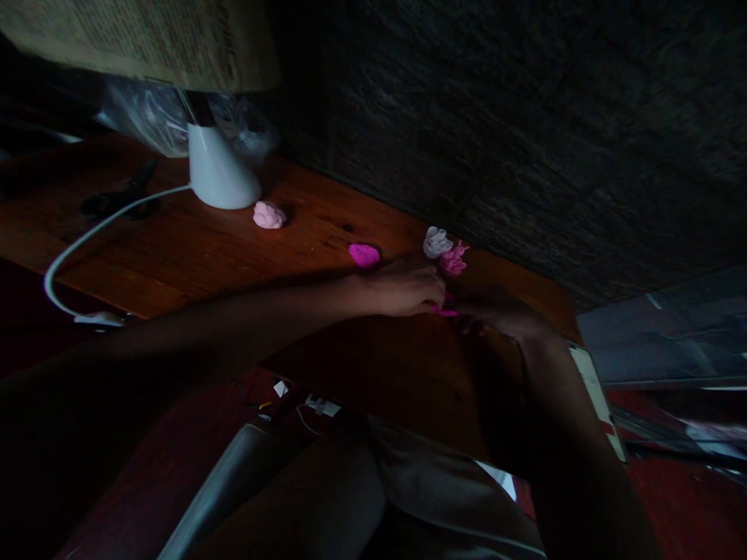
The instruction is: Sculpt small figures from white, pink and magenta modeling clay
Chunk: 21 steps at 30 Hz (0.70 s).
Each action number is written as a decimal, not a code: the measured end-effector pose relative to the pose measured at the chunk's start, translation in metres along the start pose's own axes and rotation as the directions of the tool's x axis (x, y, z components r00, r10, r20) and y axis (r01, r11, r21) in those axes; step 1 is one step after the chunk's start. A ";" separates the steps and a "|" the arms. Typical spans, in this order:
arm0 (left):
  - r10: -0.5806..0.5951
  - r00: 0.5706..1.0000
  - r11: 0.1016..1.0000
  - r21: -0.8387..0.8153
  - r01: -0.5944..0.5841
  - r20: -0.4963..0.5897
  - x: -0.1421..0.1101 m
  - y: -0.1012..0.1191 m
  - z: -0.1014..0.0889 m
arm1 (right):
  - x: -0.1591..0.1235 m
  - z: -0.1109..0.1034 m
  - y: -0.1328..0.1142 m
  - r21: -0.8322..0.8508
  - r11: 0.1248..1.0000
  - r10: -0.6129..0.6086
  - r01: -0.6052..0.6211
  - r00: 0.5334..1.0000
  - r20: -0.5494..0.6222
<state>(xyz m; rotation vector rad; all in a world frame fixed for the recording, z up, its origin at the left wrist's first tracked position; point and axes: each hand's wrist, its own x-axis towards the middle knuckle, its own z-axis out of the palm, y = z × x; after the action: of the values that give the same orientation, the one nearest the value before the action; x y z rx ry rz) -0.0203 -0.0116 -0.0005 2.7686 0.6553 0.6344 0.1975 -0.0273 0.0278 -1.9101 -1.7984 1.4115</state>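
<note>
Over the wooden table (303, 241), the left hand (412, 288) and right hand (493, 309) meet, fingers mostly curled, both on a small bright magenta piece (444, 311) held between them; shadow hides how tightly each closes. Just beyond them, a white flower-like piece (436, 243) touches a pink flower-like piece (454, 259) near the dark wall (525, 155). A magenta lump (365, 255) lies beside the left wrist, and a pale pink lump (269, 215) sits by the base of the lamp (222, 171), with dark scissors (122, 202) farther left.
</note>
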 end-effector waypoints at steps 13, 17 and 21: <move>0.000 0.982 0.972 0.231 -0.044 0.189 -0.007 0.030 -0.015 | 0.002 0.000 0.002 0.024 1.000 -0.001 0.001 1.000 -0.020; -0.025 0.982 0.955 0.294 -0.032 0.188 -0.012 0.040 -0.012 | 0.004 0.000 -0.002 -0.006 1.000 0.022 -0.023 1.000 -0.009; -0.014 0.985 0.946 0.321 -0.043 0.172 -0.015 0.045 -0.009 | 0.005 0.001 -0.006 -0.007 0.999 0.047 -0.047 0.999 -0.013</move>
<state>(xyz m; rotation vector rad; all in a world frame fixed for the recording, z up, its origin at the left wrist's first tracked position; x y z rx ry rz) -0.0202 -0.0576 0.0162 3.0868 0.7609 0.3045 0.1918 -0.0215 0.0289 -1.9734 -1.7666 1.4062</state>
